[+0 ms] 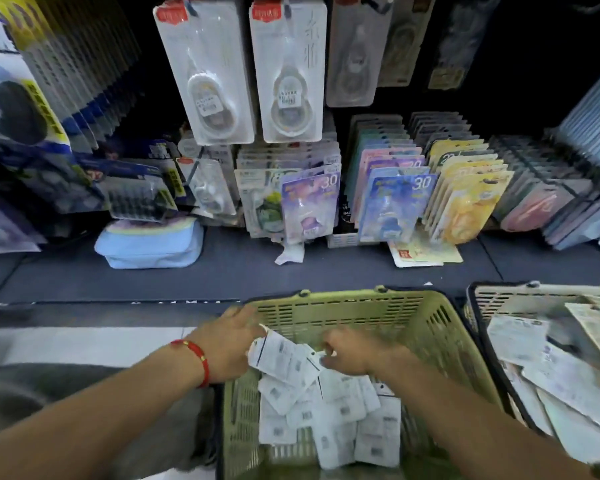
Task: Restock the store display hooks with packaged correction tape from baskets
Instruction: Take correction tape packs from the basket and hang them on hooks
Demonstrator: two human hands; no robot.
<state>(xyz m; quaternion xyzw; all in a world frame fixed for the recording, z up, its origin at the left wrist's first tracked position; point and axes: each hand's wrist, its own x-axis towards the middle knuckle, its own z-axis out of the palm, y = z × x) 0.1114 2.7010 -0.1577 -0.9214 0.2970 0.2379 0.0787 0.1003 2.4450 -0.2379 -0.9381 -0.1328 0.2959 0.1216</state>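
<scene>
Head view: both hands in green basket point(343, 306), bottom middle. Left hand point(227, 342) and right hand point(349, 351) pinch white correction tape packs point(284, 358) above pile. Display packs point(288, 71) hang top middle.

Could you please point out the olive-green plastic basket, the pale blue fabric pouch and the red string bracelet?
Olive-green plastic basket point(340, 306): head view, far slotted wall.
Pale blue fabric pouch point(149, 245): head view, front face.
Red string bracelet point(198, 355): head view, cord across wrist.

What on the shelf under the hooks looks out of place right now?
Two things: a crumpled white paper scrap lies loose on the dark shelf below the purple packs, and a flat red-stamped card pack has fallen face-up in front of the yellow row. A pale blue soft pouch also sits unhung.
</scene>
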